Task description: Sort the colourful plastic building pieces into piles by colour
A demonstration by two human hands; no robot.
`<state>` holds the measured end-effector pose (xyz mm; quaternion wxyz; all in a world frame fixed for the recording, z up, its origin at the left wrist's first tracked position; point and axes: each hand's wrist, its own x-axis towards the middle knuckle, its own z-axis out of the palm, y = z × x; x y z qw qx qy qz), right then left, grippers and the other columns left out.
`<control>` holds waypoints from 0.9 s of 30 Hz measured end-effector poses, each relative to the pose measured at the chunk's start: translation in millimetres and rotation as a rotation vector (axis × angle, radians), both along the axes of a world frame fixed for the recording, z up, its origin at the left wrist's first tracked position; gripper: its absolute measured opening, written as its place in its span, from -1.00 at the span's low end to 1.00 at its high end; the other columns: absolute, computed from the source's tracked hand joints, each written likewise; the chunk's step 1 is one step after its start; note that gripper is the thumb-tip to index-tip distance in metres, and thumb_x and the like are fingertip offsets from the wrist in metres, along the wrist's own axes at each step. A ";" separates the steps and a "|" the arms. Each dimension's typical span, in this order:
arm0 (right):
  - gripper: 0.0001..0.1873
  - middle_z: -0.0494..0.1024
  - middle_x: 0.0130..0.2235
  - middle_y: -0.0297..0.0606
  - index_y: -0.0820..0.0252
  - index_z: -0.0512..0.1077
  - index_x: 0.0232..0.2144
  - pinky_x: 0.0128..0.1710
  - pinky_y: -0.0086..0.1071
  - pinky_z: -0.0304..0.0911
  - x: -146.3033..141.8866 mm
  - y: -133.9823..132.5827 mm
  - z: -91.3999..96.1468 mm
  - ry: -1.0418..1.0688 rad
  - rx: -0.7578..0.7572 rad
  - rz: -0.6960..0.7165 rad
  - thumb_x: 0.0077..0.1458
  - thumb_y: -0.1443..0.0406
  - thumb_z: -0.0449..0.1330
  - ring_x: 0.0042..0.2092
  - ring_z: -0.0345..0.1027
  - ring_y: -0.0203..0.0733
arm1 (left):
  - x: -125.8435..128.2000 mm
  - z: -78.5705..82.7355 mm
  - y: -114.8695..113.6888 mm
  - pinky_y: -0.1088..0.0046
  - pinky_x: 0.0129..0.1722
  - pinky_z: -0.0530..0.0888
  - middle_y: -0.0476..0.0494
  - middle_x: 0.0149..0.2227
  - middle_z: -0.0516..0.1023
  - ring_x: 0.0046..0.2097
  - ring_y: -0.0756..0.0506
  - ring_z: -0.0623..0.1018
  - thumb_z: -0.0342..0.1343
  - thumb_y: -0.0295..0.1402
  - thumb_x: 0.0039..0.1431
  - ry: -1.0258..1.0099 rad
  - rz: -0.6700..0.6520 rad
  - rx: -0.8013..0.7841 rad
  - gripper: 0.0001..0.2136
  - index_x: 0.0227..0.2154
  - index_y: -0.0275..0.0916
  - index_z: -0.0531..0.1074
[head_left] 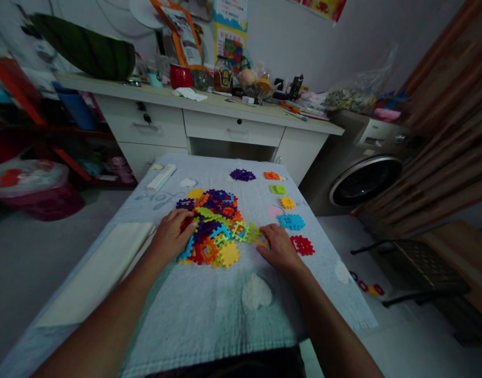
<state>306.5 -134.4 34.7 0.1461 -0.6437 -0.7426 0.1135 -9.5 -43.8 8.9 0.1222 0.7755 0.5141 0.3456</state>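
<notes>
A heap of interlocking plastic pieces [209,228] in several colours lies mid-table, gear-toothed at the edges. My left hand [172,233] rests against the heap's left side, its fingers and thumb apart over the pieces. To the right of the heap, my right hand [279,245] has its fingers and thumb around a yellow interlocking piece [262,241], partly hidden by the fingers. Smaller groups lie apart: purple pieces [243,175], orange [272,176], green [277,189], yellow [287,202], blue [291,222] and, just beyond my right hand, red pieces [302,245].
A pale cloth [225,310] covers the table. A white bar-shaped object [162,177] lies at its far left. Behind stands a white drawer desk [233,128] holding a watermelon piece [87,50] and jars. At right are a washing machine [354,157] and a chair [429,268].
</notes>
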 end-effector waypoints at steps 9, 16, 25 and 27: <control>-0.41 0.37 -0.01 -0.09 0.18 0.35 0.08 0.10 -0.15 0.17 22.8 7.9 31.2 -0.037 0.051 0.073 -0.06 0.39 0.25 0.03 0.23 -0.01 | -2.6 -5.8 2.9 0.15 0.08 0.37 -0.22 -0.03 0.45 0.04 -0.23 0.45 -0.08 -0.04 0.23 0.013 -0.002 0.004 -0.62 -0.13 -0.21 0.43; -0.48 0.43 0.02 0.00 0.32 0.40 0.03 0.16 -0.14 0.13 96.4 77.9 44.9 -0.110 0.063 -0.132 -0.05 0.38 0.24 0.09 0.29 0.01 | -1.9 -2.9 2.3 0.18 0.08 0.37 -0.21 -0.04 0.47 0.03 -0.22 0.45 -0.08 -0.02 0.22 0.006 -0.011 0.007 -0.61 -0.15 -0.20 0.44; -0.43 0.41 0.07 0.01 0.35 0.39 0.04 0.18 -0.17 0.12 138.0 121.2 23.8 -0.115 0.007 -0.188 -0.10 0.53 0.19 0.12 0.29 -0.03 | -4.5 -7.0 3.7 0.15 0.09 0.35 -0.24 -0.02 0.46 0.04 -0.22 0.43 -0.07 -0.02 0.23 0.006 -0.015 -0.013 -0.60 -0.12 -0.22 0.43; -0.36 0.40 0.09 -0.01 0.31 0.37 0.06 0.20 -0.19 0.11 142.1 123.4 18.9 -0.061 -0.004 -0.201 -0.15 0.58 0.18 0.15 0.27 -0.04 | -4.7 -8.2 4.1 0.15 0.10 0.35 -0.24 -0.02 0.46 0.05 -0.22 0.43 -0.07 -0.02 0.24 0.006 -0.014 -0.019 -0.60 -0.11 -0.23 0.43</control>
